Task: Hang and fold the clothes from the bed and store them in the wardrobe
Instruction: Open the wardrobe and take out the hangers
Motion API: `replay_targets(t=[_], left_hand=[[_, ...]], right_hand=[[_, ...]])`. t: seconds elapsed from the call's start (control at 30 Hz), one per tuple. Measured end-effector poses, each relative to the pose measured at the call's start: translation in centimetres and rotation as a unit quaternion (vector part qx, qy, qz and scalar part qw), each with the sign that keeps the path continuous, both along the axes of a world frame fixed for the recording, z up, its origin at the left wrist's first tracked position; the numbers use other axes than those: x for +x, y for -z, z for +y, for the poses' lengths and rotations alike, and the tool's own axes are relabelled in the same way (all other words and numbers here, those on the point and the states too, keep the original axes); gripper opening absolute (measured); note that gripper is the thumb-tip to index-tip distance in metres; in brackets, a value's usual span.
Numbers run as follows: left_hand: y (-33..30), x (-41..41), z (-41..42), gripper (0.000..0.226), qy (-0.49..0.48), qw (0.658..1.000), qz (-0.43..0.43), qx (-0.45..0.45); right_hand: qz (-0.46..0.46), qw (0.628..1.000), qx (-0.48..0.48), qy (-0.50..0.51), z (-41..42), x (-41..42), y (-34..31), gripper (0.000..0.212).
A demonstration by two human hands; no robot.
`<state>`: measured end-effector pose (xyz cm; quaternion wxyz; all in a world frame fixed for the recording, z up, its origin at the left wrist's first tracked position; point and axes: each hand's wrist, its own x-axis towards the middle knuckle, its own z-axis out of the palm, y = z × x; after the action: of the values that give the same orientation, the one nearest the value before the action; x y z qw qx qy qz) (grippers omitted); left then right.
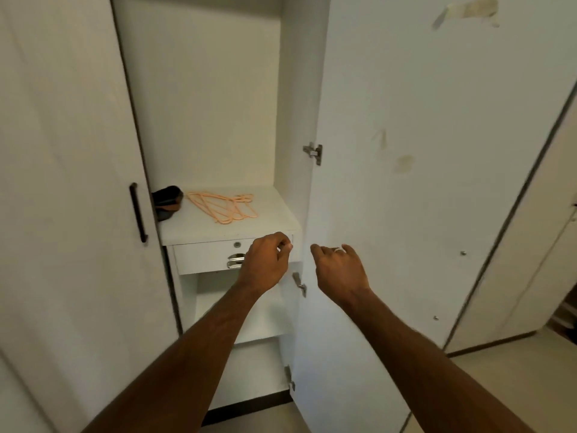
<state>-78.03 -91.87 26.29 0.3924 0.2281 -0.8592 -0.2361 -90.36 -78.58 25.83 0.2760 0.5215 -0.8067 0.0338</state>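
Both bare forearms reach forward into the open wardrobe (203, 89). The left hand (265, 260) hangs with fingers loosely curled, holding nothing, in front of the drawer (206, 256) just below the shelf (268, 220). The right hand (338, 268), a ring on one finger, is relaxed and half spread, also holding nothing, near the inner edge of the open right door (421, 182). Farther back, a bunch of peach-coloured hangers (223, 207) lies flat on the shelf, beside a dark pouch (167, 198) at its left end. No clothes are in view.
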Motion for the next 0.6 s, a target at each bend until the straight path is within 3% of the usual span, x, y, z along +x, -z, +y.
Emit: replay_targets(t=[0.23,0.6], left_hand=[[-1.4,8.3,-8.6,0.015,-0.058,0.998,0.006,-0.012],[-2.0,19.5,-20.2,0.014,-0.149,0.988,0.006,-0.037]], right_hand=[[0.032,0.995,-0.041,-0.088,-10.9,8.3,-1.8,0.036],[-0.008,0.988,-0.074,-0.137,-24.1,19.2,-1.9,0.030]])
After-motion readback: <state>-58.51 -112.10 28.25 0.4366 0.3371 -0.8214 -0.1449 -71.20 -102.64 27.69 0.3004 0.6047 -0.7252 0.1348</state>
